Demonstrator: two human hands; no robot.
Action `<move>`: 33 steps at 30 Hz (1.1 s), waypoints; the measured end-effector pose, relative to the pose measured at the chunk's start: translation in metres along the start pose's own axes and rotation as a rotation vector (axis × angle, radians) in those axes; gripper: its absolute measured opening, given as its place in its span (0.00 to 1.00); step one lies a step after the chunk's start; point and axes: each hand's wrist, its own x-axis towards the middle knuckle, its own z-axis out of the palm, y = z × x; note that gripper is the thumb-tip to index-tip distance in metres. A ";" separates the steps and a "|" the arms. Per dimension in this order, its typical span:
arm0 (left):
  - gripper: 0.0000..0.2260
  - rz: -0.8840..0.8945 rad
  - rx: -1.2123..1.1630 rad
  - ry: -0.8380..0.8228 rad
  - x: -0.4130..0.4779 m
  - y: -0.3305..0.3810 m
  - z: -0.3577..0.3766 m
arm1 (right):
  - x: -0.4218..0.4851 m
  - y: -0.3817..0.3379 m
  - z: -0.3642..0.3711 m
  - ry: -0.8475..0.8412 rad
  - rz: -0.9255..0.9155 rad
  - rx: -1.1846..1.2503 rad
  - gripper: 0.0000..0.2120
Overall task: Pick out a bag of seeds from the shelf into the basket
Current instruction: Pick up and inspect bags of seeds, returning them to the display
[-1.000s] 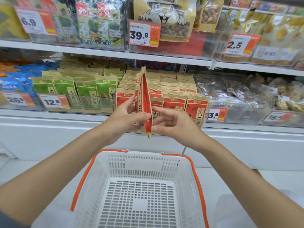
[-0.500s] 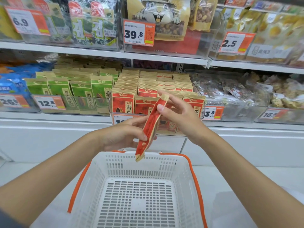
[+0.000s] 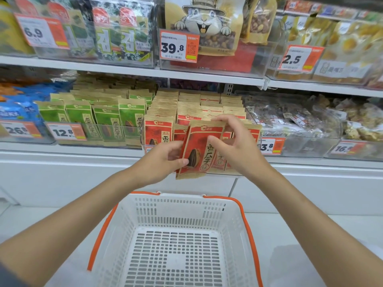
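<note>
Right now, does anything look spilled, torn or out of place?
Nothing stands out. The red seed bag looks intact, pinched between left hand and right hand; the shelf packs stand in tidy rows; the basket is empty.

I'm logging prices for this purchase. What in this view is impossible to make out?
Head view:
- price tag under the shelved red bags: covered by the left hand and the held red seed bag.
- 26 tag and 16 tag: decimals blurred.
- white basket: near side cut off by the bottom edge.
</note>
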 end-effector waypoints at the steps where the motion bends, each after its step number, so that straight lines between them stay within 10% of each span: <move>1: 0.16 0.013 -0.009 0.019 0.002 0.002 -0.002 | 0.003 0.001 -0.003 -0.012 -0.017 -0.003 0.12; 8: 0.24 0.073 0.367 0.364 0.025 0.014 -0.041 | 0.047 -0.024 -0.034 0.262 -0.198 0.091 0.11; 13: 0.23 0.031 0.578 0.255 0.042 -0.008 -0.048 | 0.094 -0.030 -0.036 0.332 -0.243 0.051 0.11; 33: 0.26 0.066 0.658 0.416 0.062 -0.019 -0.040 | 0.145 0.001 0.020 -0.674 0.033 -0.738 0.12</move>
